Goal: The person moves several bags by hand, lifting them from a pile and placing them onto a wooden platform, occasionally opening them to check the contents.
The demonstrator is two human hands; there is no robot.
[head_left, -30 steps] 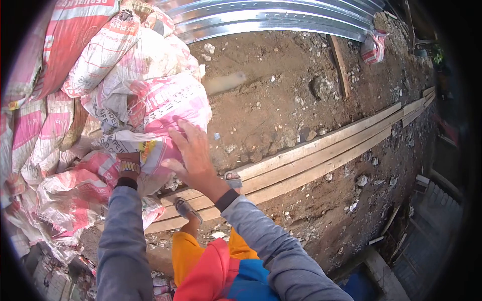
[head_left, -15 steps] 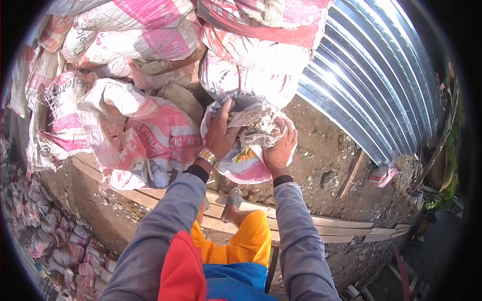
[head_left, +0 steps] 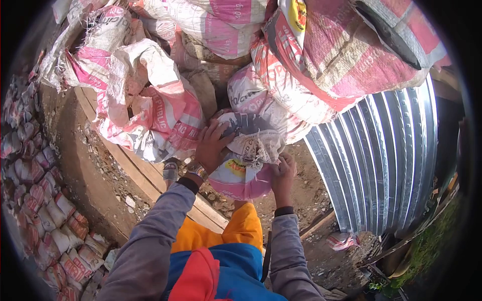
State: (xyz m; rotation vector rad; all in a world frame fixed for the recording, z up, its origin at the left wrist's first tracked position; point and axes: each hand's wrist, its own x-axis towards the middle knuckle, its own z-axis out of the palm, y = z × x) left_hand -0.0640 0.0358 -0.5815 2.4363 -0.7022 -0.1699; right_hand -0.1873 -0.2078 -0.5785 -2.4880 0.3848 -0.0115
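A white and pink woven sack [head_left: 242, 184] with a yellow patch stands upright before me, its frayed mouth folded and bunched at the top. My left hand [head_left: 211, 150], with a watch at the wrist, grips the sack's left side near the rim, the thumb over the top. On the opposite side my right hand [head_left: 284, 176] is closed on the edge of the sack, fingertips pinching the fabric. What the sack contains is hidden by the folded mouth. A torn pink and white sack [head_left: 173, 120] lies close to the left hand.
Large filled sacks [head_left: 346, 55] are piled ahead. Corrugated metal sheet [head_left: 381, 155] curves at the right. Wooden planks [head_left: 135, 168] lie along the dirt ground at the left, beyond them many smaller filled bags [head_left: 55, 215]. A small bag [head_left: 343, 241] sits below the metal sheet.
The view has turned and shifted. My right hand has moved from lying over the sack's rim to a closed pinch at its side. The mouth appears folded further down.
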